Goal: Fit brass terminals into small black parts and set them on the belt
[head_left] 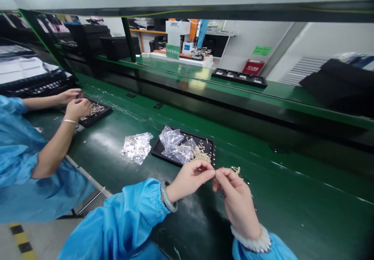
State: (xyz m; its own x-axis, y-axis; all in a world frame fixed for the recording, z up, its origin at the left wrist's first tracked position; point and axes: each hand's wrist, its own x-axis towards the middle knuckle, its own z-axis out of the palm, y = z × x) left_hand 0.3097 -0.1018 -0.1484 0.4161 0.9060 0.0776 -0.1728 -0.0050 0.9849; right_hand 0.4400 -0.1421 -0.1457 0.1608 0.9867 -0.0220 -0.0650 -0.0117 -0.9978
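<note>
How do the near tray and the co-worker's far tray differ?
The near tray holds clear bags and beige parts; the far tray shows beige parts, no bags.
In view, the left hand overlaps the near tray's edge; a co-worker's hand hides part of the far tray.
Both are black and shallow, on the green table.

Right of the black tray [157, 147], past loose beige pieces [236, 170], the bench [306, 201] gives room to pass. A clear bag [136, 147] obstructs the tray's left; a raised ledge [178, 70] stands behind; the left hand [187, 178] and right hand [239, 195] crowd its near right corner.
</note>
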